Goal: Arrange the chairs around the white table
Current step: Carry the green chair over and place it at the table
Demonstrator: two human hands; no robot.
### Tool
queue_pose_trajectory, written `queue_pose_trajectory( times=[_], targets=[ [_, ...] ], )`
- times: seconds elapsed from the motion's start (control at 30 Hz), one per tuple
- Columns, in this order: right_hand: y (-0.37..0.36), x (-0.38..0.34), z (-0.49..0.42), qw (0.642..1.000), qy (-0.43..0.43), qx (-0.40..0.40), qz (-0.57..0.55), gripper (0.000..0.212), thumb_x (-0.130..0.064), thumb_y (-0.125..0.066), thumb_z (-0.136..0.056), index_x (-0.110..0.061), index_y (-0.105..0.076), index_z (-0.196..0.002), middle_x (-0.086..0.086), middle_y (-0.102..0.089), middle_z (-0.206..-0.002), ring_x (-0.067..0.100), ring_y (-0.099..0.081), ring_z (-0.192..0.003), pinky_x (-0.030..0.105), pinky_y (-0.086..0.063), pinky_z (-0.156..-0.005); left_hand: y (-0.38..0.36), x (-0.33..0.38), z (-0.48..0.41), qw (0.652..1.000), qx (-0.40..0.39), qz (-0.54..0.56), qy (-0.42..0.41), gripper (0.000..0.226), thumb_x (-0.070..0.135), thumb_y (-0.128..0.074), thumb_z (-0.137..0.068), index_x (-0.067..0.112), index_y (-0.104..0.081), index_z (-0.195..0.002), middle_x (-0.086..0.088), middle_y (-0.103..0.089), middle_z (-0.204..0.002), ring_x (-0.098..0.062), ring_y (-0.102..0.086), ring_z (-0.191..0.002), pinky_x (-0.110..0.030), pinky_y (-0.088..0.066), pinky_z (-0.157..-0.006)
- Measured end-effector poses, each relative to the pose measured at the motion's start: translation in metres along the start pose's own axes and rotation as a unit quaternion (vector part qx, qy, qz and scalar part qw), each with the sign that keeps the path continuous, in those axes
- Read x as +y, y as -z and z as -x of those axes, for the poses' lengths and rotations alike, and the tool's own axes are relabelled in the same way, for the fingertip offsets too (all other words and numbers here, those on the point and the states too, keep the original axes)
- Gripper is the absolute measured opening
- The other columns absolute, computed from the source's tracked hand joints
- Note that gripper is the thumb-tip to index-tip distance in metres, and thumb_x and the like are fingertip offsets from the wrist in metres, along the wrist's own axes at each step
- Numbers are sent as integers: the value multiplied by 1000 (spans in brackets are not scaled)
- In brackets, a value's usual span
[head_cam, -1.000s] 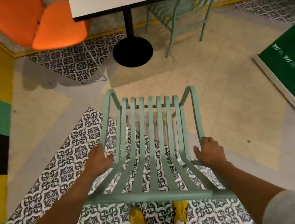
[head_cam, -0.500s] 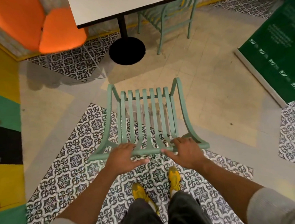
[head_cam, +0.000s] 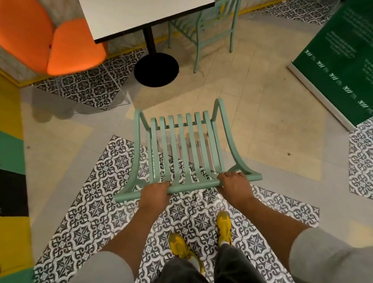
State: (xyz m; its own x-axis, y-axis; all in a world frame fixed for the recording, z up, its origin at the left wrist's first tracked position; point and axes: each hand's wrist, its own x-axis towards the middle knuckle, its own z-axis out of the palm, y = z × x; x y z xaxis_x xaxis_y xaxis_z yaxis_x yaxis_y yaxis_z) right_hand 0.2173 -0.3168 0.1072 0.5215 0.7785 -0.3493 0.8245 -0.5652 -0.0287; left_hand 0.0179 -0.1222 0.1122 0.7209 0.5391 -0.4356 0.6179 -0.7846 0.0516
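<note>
Orange upholstered chair sits left of the white table; a second mint chair stands at the table's right side. In front of the table, well apart from its black round base, is the mint slatted chair. The left hand and right hand reach forward, fingers curled tight over the chair's top rail, arms nearly straight.

Chairs and white table, head view.
Slatted mint-green chair at frame centre; white square pedestal table top centre; orange chair upper left, second mint-green chair at the table's right.
</note>
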Motion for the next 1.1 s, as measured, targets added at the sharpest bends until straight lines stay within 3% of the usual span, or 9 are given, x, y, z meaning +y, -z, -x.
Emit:
queue_pose_trajectory(
  times=[0.1, 0.3, 0.7, 0.93, 1.03, 1.1],
  targets=[
    [2, 1, -6, 1000, -7, -21, 11, 26, -37, -60, -107, -20, -67, -126, 1, -76, -119, 26, -71, -110, 38, -49, -101, 3, 7, -8, 1000, -20, -21, 7, 36, 43, -67, -103, 30, -68, -136, 0, -77, -119, -24, -73, -111, -39, -58, -96],
    [10, 26, -29, 996, 31, -64, 49, 34, -49, -64, -105, -21, -70, -124, 3, -78, -114, 26, -75, -102, 39, -56, -96, 2, 30, -22, 998, -29, -52, 29, 29, 32, -64, -106, 31, -70, -133, 1, -75, -124, -24, -70, -118, -41, -54, -103],
    [29, 164, -72, 983, 138, -80, 95, 41, -58, -63, -102, -25, -74, -123, 6, -77, -115, 29, -76, -104, 41, -62, -91, -9, 160, -49, 992, -6, 26, 123, 38, 33, -64, -104, 34, -66, -142, 1, -74, -131, -25, -67, -124, -40, -49, -111],
    [39, 222, -77, 977, 175, -78, 91, 33, -53, -65, -101, -26, -75, -116, 2, -77, -107, 26, -76, -97, 38, -60, -84, -4, 223, -55, 985, -11, 69, 159, 36, 37, -68, -102, 36, -69, -138, 3, -77, -119, -21, -72, -111, -39, -56, -100],
    [41, 233, -77, 979, 180, -73, 65, 43, -64, -61, -98, -26, -76, -112, 0, -78, -101, 24, -76, -93, 37, -61, -82, -1, 224, -50, 981, -13, 118, 156, 46, 49, -70, -99, 38, -66, -143, 4, -77, -125, -19, -72, -115, -38, -56, -104],
    [39, 235, -75, 979, 186, -64, 54, 61, -82, -53, -92, -27, -75, -104, -2, -77, -92, 22, -75, -85, 35, -59, -77, -1, 216, -44, 978, -11, 131, 162, 50, 58, -71, -96, 39, -66, -142, 6, -78, -126, -18, -73, -114, -37, -56, -103]
  ],
)
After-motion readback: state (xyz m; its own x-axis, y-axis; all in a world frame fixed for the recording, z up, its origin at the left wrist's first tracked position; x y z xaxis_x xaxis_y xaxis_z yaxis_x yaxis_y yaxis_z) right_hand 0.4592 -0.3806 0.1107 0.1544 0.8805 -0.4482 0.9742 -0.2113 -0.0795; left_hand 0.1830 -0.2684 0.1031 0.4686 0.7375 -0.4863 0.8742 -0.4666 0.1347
